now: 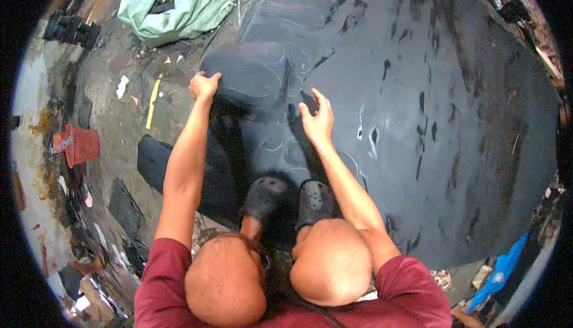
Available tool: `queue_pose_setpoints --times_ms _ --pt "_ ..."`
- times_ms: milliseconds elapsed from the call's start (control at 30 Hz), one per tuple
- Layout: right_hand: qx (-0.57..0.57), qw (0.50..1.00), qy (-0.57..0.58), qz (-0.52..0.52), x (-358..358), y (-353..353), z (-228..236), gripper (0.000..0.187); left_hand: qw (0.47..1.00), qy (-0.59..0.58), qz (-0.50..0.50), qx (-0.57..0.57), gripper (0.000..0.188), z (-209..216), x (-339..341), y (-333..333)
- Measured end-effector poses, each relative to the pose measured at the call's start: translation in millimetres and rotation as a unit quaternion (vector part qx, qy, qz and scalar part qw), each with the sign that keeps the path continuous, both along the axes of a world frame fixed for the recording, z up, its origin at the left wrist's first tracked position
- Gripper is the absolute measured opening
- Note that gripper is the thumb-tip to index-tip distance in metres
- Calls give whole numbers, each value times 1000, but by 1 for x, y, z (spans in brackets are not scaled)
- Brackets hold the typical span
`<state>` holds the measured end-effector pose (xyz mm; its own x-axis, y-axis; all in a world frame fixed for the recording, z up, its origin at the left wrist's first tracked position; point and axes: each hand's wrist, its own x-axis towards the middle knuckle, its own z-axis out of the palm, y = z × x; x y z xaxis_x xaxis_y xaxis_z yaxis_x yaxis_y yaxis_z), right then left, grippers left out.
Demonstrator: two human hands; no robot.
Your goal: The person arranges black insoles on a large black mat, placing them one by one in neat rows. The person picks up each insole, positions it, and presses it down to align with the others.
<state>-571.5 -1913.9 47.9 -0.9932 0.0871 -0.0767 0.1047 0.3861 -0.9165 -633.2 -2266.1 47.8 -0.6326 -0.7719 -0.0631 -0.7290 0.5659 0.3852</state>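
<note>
A wide black sheet (382, 83), looking like rubber or leather, covers the ground before me. Rounded outlines are drawn in pale lines along its left side. Its left part is lifted into a curled fold (248, 71), outlines showing on top. My left hand (204, 86) grips the outer left edge of this fold, thumb on top. To the right of the fold, my right hand (318, 116) is held low over the sheet, fingers curved and apart, with a dark patch beside the fingertips that I cannot make out. I squat with both black clogs (315, 200) on the sheet.
A pale green sack (203, 12) lies at the far left. Nearer, a yellow strip (154, 101) and paper scraps are on the floor, with a red basket (82, 145) by the wall. Blue plastic (500, 273) lies beyond the sheet at lower right.
</note>
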Motion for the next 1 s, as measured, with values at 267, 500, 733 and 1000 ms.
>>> queue_pose_setpoints --times_ms 267,500,733,1000 --pt "82 995 59 -25 25 96 2 47 991 -63 -63 -98 69 34 -10 36" --pt "-18 997 -32 -66 50 103 -13 40 964 166 -182 -100 34 45 18 76" --pt "-270 957 -49 -90 32 90 -9 49 724 262 -333 544 58 134 52 170" --pt "-410 903 -89 -94 23 133 22 46 749 232 -243 571 47 75 77 186"
